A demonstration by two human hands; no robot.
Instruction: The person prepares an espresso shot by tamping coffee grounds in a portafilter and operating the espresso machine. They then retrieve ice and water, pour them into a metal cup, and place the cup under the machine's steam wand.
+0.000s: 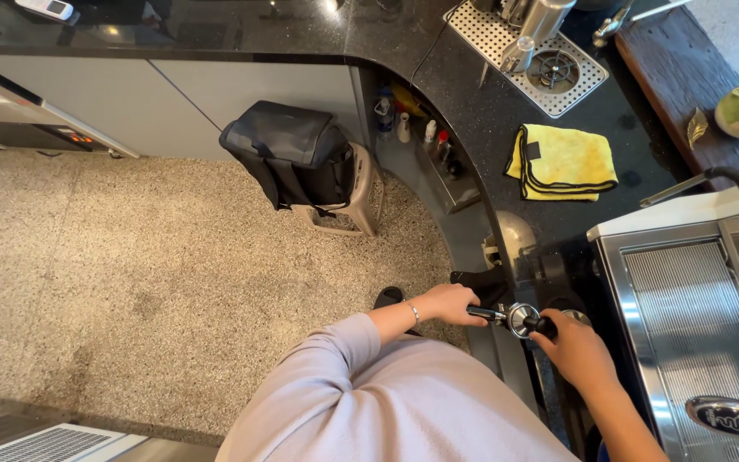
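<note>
Both hands (left (448,303), right (576,349)) on portafilter (519,319)

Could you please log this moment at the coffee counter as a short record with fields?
Left hand: grips the black handle of the portafilter
Right hand: on a dark knob over the portafilter's basket
Counter: dark stone, curved
Cloth: yellow, folded, on the counter
Espresso machine: steel, at right
Bag: black, on a beige stool

A café bar: espresso machine (694,325) on a dark counter (489,111).
</note>
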